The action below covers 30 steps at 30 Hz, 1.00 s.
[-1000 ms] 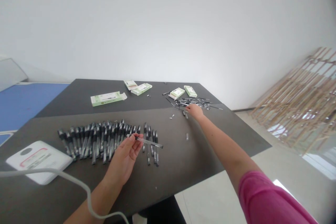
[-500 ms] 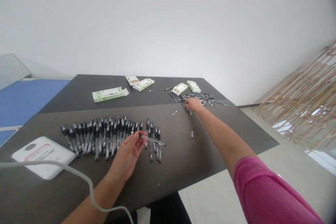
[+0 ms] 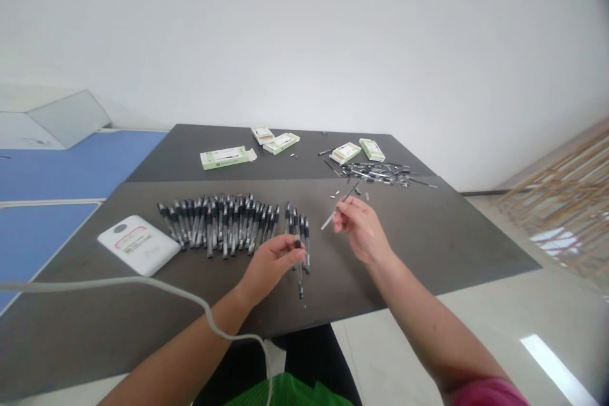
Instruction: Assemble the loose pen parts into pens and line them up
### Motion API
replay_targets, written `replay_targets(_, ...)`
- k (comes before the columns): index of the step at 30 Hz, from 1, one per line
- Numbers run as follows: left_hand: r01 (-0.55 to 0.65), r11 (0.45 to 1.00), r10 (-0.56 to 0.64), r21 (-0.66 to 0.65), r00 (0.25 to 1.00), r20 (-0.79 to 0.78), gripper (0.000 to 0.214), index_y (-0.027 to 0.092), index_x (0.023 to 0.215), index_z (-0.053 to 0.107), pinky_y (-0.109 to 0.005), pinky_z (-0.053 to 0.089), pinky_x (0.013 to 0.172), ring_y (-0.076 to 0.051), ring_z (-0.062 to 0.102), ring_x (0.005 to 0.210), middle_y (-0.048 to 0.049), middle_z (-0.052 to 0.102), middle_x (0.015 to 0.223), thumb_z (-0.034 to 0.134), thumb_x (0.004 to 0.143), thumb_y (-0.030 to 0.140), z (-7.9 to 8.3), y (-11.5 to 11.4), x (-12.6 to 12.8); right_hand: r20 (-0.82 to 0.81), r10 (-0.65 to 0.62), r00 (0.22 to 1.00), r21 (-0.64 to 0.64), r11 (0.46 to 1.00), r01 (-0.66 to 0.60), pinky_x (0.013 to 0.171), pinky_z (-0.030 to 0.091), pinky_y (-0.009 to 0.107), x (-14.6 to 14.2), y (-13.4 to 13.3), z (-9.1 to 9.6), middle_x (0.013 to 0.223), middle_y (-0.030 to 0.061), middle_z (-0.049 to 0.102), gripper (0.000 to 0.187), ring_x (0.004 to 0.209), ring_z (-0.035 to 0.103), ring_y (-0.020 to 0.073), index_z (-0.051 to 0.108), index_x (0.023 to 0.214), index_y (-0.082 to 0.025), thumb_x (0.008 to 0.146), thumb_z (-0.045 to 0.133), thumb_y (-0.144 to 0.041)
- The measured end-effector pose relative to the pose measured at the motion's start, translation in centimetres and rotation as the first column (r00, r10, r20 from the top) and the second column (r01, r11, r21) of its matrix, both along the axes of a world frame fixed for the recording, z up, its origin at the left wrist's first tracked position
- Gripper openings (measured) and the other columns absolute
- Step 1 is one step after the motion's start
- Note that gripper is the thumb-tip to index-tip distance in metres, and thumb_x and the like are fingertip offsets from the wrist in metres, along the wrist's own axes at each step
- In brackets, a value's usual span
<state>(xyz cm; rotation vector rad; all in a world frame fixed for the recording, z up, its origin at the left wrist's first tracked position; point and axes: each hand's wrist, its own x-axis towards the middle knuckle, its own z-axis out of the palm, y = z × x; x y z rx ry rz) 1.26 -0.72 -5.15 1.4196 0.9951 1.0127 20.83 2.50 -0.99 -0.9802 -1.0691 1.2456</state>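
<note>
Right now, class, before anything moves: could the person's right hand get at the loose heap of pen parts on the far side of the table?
Probably yes. The right hand is close to the heap of pen parts, with only a few small scraps between them. It is pinching a slim pen, though, which may need setting down first.

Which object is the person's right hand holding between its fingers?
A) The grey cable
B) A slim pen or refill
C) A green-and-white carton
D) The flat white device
B: the right hand pinches the slim pen or refill between its fingers, and the thin shaft slants across the hand, with its pale end towards the lower left.
</note>
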Motion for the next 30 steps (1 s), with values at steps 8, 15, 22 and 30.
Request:
replay_targets(8, 0.082, 0.962, -0.018, 0.262, 0.971, -0.238, 0.01, 0.017, 0.074, 0.065, -0.026, 0.046, 0.072, -0.015, 0.059, 0.071, -0.0009, 0.067, 0.073, 0.064, 0.075, 0.027, 0.1, -0.3, 0.1, -0.101, -0.042, 0.994, 0.055, 0.997, 0.048, 0.048, 0.043, 0.019, -3.2, -2.9, -0.5, 0.056, -0.0042, 0.061, 0.015, 0.045, 0.051, 0.0077, 0.058, 0.073, -0.018, 0.076, 0.066, -0.031)
replay_targets(15, 0.089, 0.954, -0.018, 0.288, 0.97, -0.241, 0.011, 0.017, 0.073, 0.065, -0.026, 0.046, 0.072, -0.014, 0.06, 0.07, -0.0005, 0.067, 0.073, 0.063, 0.077, 0.027, 0.4, -0.4, 0.0, 0.028, -0.009, 1.0, 0.077, 0.997, 0.007, 0.05, 0.043, 0.02, -2.6, -3.0, -0.4, 0.056, -0.0036, 0.062, 0.013, 0.046, 0.053, 0.0082, 0.06, 0.074, -0.017, 0.077, 0.064, -0.029)
replay_targets(22, 0.087, 0.952, -0.008, 0.293, 0.966, -0.26, 0.012, 0.017, 0.073, 0.066, -0.026, 0.045, 0.071, -0.015, 0.06, 0.071, -0.0008, 0.067, 0.073, 0.063, 0.077, 0.028, 0.2, -0.3, 0.0, 0.01, -0.031, 0.999, 0.094, 0.995, 0.03, 0.05, 0.043, 0.022, -2.4, -3.0, -0.1, 0.056, -0.0036, 0.062, 0.012, 0.046, 0.054, 0.009, 0.06, 0.077, -0.018, 0.077, 0.065, -0.03)
replay_targets(30, 0.11, 0.943, -0.015, 0.313, 0.957, -0.29, 0.011, 0.017, 0.072, 0.065, -0.025, 0.045, 0.07, -0.014, 0.06, 0.07, 0.0, 0.067, 0.072, 0.064, 0.076, 0.027, 0.1, -0.2, 0.0, 0.017, -0.027, 1.0, 0.094, 0.995, 0.025, 0.051, 0.044, 0.022, -2.2, -2.9, -0.3, 0.056, -0.0034, 0.062, 0.012, 0.047, 0.054, 0.0091, 0.06, 0.074, -0.018, 0.077, 0.064, -0.029)
